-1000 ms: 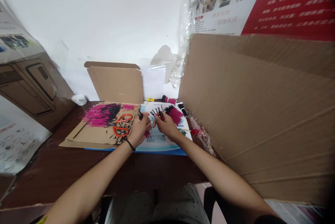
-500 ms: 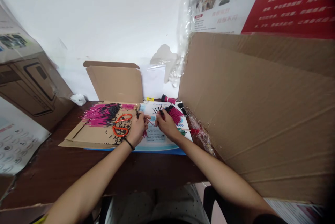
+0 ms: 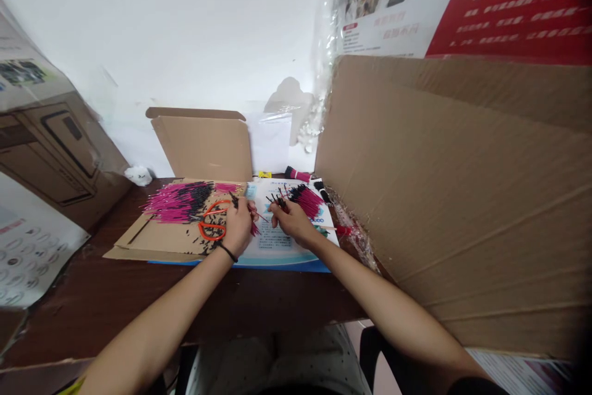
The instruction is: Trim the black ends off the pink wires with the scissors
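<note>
My left hand (image 3: pixel 239 225) is closed around a small bundle of thin magenta wires (image 3: pixel 255 230) with black ends. The black ends stick out above the fist, the magenta parts below, and one thin strand points toward the other hand. Opposite it, my right hand (image 3: pixel 291 222) has its fingers closed on several black-tipped wires (image 3: pixel 276 199); their lower parts are hidden by the fingers. A short gap separates the two hands. Orange-handled scissors (image 3: pixel 205 236) lie by my left hand, amid small black bits on a cardboard sheet (image 3: pixel 157 240).
A large magenta wire pile (image 3: pixel 169 203) lies on the cardboard. Behind my right hand is another wire pile (image 3: pixel 308 199) on a printed sheet (image 3: pixel 272 250). A tied bundle (image 3: pixel 298 174) lies farther back. A tall cardboard panel (image 3: pixel 444 185) bounds the right side.
My left hand has shifted slightly left, its forefinger now drawn in. My right hand has come slightly down, and the thin strand no longer spans the gap between the hands.
</note>
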### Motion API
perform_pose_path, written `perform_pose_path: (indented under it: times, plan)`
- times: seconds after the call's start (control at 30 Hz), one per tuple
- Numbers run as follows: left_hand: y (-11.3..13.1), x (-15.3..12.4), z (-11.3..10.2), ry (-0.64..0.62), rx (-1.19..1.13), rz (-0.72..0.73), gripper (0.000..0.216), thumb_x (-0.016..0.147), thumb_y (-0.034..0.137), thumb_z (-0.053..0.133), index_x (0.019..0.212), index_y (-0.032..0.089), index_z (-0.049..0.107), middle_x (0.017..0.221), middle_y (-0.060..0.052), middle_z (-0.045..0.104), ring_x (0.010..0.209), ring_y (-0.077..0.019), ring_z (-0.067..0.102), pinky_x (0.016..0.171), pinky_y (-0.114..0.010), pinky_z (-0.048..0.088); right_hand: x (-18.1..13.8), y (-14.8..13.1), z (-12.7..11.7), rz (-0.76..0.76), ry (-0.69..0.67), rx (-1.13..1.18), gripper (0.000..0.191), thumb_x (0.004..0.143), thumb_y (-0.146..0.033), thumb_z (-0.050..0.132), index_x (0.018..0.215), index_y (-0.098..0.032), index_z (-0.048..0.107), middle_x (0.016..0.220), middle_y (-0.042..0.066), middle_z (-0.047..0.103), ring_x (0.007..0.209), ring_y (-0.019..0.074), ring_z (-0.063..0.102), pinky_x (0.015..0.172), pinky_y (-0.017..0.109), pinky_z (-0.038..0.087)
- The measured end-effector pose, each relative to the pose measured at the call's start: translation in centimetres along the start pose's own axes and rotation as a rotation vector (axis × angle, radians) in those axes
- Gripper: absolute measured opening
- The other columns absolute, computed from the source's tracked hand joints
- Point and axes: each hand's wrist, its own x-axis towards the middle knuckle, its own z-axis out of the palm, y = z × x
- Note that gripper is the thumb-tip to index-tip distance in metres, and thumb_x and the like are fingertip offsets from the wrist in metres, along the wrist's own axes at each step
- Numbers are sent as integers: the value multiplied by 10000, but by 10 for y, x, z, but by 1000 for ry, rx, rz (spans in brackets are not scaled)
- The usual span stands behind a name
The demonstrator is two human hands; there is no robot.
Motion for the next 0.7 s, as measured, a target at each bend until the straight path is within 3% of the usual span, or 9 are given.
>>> perform_pose_path:
  times: [0.1, 0.23, 0.33, 0.47, 0.6, 0.7]
  plan:
    - [1, -2, 1, -36, 30, 4, 304, 816, 339, 522, 578, 173, 428, 516, 34, 468, 408, -54, 435, 386, -166, 331, 0, -2, 0, -21, -14, 43, 215, 881, -378, 426, 886, -195, 541, 545, -53, 561, 435, 81, 392, 467, 210, 313]
    - [-5, -9, 1, -224, 104, 98, 420, 828, 438, 545, 572, 197, 315, 460, 92, 271, 355, -30, 283, 351, -160, 206, -3, -6, 2, -75, 23, 30, 169, 880, -337, 426, 761, -218, 432, 476, -84, 478, 440, 84, 418, 494, 212, 331]
    - [-6, -11, -1, -316, 247, 140, 371, 818, 474, 561, 635, 184, 419, 458, 83, 328, 367, -40, 312, 360, -164, 220, -6, -9, 2, -114, -8, -63, 232, 879, -363, 445, 704, -220, 395, 479, -78, 470, 457, 87, 436, 500, 217, 329]
    - [-3, -6, -7, -261, 388, 163, 313, 809, 452, 574, 692, 171, 498, 459, 75, 377, 377, -48, 339, 367, -167, 245, -8, -11, 1, -153, -65, -52, 240, 895, -378, 428, 717, -216, 416, 496, -75, 477, 463, 82, 424, 504, 216, 332]
    - [-1, -3, -9, -323, 402, 158, 266, 796, 401, 589, 696, 160, 537, 456, 74, 379, 382, -48, 333, 372, -168, 236, -7, -11, 1, -148, -94, -82, 278, 896, -392, 426, 691, -206, 447, 508, -57, 498, 470, 80, 427, 507, 218, 333]
    - [1, -3, -5, -204, 256, 123, 293, 785, 332, 567, 575, 177, 436, 438, 79, 337, 367, -46, 317, 366, -174, 225, -4, -8, 0, -106, -63, -65, 293, 888, -403, 435, 701, -190, 510, 521, -44, 515, 483, 82, 438, 505, 217, 335]
